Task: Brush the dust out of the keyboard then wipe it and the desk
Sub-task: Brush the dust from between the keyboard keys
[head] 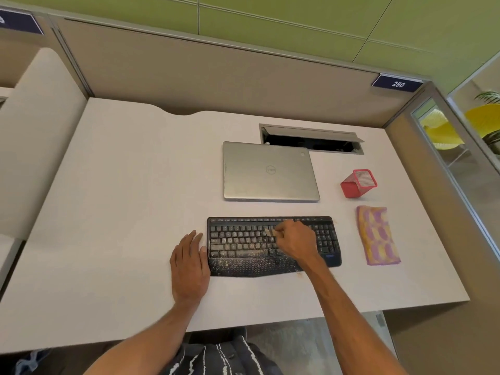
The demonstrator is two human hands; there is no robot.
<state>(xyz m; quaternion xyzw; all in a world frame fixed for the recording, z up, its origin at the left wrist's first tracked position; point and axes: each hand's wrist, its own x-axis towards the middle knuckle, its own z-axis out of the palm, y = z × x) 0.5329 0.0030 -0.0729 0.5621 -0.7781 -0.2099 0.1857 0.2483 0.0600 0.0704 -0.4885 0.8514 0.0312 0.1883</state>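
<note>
Hard to make out in the right hand (293, 240): a brush (270, 232), showing only as a small pale tuft past the fingertips, handle hidden inside the fist. Hidden too under that hand and wrist: a patch of keys right of the middle of the keyboard (243, 247), and part of its front edge under the forearm. Too small to read: key legends and the blue mark at the front right corner. Cut off by the lower frame edge: both upper arms and a striped dark garment.

Right hand over the upper key rows, knuckles up, fingers curled tight and pinching the brush, tuft down on the keys. Forearm slanting in from the front right.

Left hand (189, 266) flat on the desk (121, 212) just left of the keyboard, fingers straight and together, holding nothing, thumb side touching the keyboard's left edge.

Pale dust (243, 262) speckled across the palm rest and lower rows.

Right of the keyboard, apart from it: a folded cloth (377, 235), pink, yellow and purple. Behind the keyboard: a closed laptop (267, 171). Behind and to the right: a red mesh cup (358, 183).
</note>
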